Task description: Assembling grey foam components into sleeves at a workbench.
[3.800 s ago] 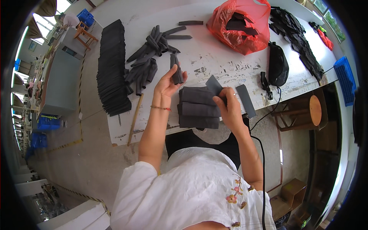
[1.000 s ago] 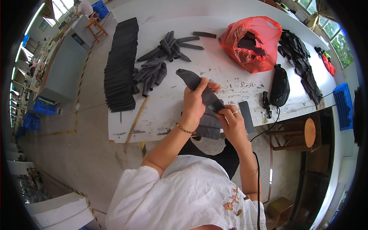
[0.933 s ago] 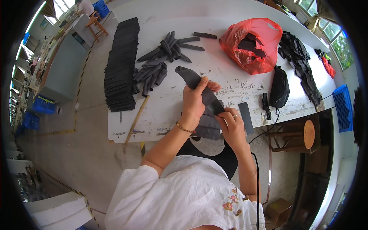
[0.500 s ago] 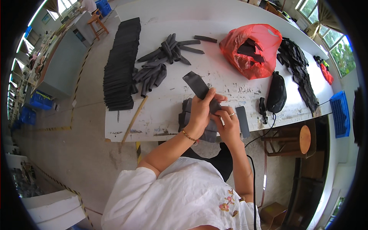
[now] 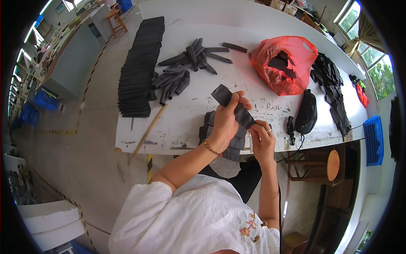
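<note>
A dark grey fabric strip (image 5: 244,117) is stretched between my hands above the table's front edge. My left hand (image 5: 227,120) grips it with the thumb pressed on top, and its far end sticks out beyond the thumb. The near end is pinched between the thumb and fingers of my right hand (image 5: 263,142). Below my hands, a stack of dark fabric pieces (image 5: 234,146) lies at the table edge, partly hidden by my left wrist. Farther off lies a heap of rolled dark fabric tubes (image 5: 175,80), and a wooden stick (image 5: 151,128) hangs over the front edge.
A long row of stacked black pieces (image 5: 139,67) lines the table's left side. To the right are a red plastic bag (image 5: 264,55) holding dark pieces, a black pouch (image 5: 306,112), and a black fabric pile (image 5: 332,93). A stool (image 5: 333,165) and blue basket (image 5: 373,139) stand farther right.
My right hand has moved right and a little nearer, away from my left, so more of the strip shows between them. The view has shifted slightly.
</note>
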Tool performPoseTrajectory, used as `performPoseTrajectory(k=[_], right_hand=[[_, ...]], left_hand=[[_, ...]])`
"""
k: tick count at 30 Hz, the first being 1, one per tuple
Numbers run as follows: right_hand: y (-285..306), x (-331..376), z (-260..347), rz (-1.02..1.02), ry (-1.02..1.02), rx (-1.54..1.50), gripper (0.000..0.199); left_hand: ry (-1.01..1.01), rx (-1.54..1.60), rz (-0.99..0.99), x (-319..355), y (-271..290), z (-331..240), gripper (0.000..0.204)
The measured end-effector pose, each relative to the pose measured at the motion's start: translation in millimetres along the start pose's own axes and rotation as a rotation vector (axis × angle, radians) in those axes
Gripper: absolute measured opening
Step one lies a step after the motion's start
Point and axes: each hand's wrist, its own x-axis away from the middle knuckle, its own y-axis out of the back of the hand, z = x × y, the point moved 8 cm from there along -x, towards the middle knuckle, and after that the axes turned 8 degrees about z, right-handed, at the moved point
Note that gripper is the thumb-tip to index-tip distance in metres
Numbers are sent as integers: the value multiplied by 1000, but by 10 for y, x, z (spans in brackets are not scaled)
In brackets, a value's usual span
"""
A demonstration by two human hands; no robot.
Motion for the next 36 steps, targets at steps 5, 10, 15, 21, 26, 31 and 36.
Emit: performPoseTrajectory(k=[5,10,15,21,26,31,36], right_hand=[[-63,-24,-11,34,5,-15,13],[-90,-42,-22,43,2,-21,13],[-91,-65,-40,57,-21,-21,12],[-115,-76,-40,69,-34,-36,11],[-132,-68,-65,33,-122,-104,10],[-311,108,-364,-390,-441,-681,13],[-184,243,-311,-444,-415,-706,12]], left_hand=[[15,34,-13,19,58,58,34],[7,68,7,3,81,91,33],[25,29,11,23,48,54,32],[-4,24,35,12,73,67,32],[-10,64,11,-30,145,76,32],[-103,6,70,-31,43,-128,36],[-129,-19,168,-32,-34,-288,34]])
